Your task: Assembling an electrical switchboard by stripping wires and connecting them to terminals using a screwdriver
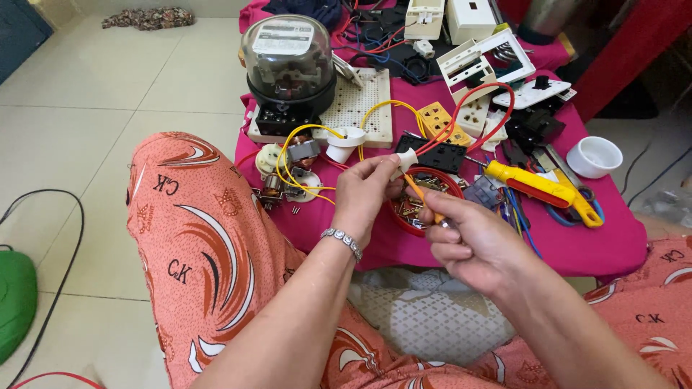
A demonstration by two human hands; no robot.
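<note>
My left hand (364, 191) pinches a small white plug-like fitting (406, 158) from which red wires (490, 90) loop up and back. My right hand (476, 241) grips a small orange-handled screwdriver (422, 196), its tip pointing up at the underside of the white fitting. Both hands hover over a red-rimmed round tray (404, 225) holding small metal parts. A silver bracelet (342, 240) sits on my left wrist.
A magenta cloth (613, 248) covers a low table. On it stand a glass-domed electricity meter (288, 61), a perforated white board (360, 101), yellow wires (303, 137), orange and black sockets (440, 119), a yellow-red screwdriver (530, 184) and a white cup (595, 156). My orange patterned knee (202, 245) is at left.
</note>
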